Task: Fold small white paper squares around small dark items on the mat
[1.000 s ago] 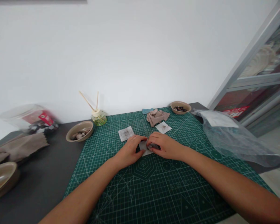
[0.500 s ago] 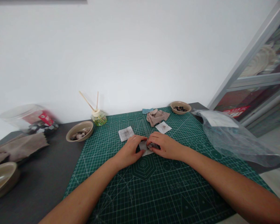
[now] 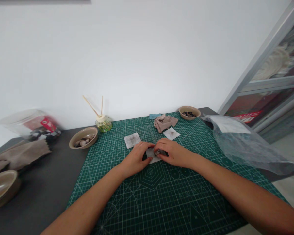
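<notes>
On the green cutting mat (image 3: 196, 202), a smudged grey-white square sheet (image 3: 152, 156) lies under both my hands. My left hand (image 3: 136, 159) holds its left side down, with thumb and forefinger resting on it. My right hand (image 3: 172, 152) is closed in a pinch over the sheet's right part; a small greyish thing shows at its fingertips, too hidden to name. Two similar smudged squares lie just beyond, one at the left (image 3: 132, 140) and one at the right (image 3: 171, 133). Behind them rest a crumpled beige cloth (image 3: 165, 122) and a small blue piece (image 3: 155, 116).
A tan bowl (image 3: 72, 143) of small mottled pieces stands left, another bowl (image 3: 198, 114) of dark pieces at back right. Near the wall is a reed diffuser (image 3: 104, 124). A clear plastic bag (image 3: 242, 147) lies right; a brown cloth (image 3: 29, 153), plastic tub (image 3: 22, 122) and bowl (image 3: 5, 192) sit left.
</notes>
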`<state>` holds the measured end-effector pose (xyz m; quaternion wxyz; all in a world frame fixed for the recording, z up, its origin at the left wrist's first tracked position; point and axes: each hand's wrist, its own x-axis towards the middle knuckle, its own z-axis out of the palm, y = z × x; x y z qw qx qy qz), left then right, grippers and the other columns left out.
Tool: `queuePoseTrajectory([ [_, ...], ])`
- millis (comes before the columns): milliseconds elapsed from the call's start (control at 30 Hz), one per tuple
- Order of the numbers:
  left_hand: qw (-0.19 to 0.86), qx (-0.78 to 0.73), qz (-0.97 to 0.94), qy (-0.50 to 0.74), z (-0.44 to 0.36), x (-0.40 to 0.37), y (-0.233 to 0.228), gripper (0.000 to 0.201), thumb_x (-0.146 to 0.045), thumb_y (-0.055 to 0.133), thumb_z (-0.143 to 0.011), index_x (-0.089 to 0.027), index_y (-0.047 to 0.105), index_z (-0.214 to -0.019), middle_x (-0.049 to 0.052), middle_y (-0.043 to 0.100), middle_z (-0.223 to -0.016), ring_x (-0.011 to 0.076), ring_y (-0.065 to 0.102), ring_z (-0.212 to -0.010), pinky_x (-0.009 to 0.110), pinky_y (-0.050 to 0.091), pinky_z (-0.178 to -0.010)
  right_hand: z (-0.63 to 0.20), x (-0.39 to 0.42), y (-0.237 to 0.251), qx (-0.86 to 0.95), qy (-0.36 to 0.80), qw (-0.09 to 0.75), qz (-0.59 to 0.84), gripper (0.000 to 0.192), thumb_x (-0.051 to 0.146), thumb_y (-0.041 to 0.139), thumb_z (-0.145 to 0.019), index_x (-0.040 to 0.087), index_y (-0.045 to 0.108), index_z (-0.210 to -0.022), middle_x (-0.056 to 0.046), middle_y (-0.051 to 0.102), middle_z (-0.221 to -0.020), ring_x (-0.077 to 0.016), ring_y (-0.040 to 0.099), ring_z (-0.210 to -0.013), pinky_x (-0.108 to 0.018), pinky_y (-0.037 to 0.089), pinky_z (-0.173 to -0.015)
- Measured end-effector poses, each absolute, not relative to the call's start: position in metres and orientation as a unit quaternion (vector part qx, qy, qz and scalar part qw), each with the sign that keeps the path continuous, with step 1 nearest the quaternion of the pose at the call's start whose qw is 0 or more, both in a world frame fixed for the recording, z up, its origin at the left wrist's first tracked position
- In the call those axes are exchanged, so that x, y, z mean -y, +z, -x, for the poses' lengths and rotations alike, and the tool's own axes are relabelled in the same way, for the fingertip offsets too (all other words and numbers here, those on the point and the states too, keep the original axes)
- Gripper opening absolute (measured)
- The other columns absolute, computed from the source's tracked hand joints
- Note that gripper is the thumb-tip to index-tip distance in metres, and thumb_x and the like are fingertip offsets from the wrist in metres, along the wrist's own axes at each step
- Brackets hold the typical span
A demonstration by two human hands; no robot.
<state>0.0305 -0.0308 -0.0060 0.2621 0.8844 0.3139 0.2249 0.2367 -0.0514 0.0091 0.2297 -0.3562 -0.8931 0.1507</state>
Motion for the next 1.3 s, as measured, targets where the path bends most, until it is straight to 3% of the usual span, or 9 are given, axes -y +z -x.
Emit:
queuePoseTrajectory([
  [1300,0.262,-0.311,-0.886,0.223,-0.0311,0.0312,-0.0039,0.042,-0.005,0.056,-0.075,-0.02,0.05,-0.114,0.007,0.059,-0.113,0.0242,0.052,-0.109,0.042,0.041,-0.098,-0.2369,0.0512,0.0074,0.892,0.156,0.234,0.355,0.015,0.009,0.058,-0.08,0.016,0.061,-0.092,-0.008,0.058,-0.092,-0.0201,0.054,-0.088,-0.034,0.046,-0.079],
])
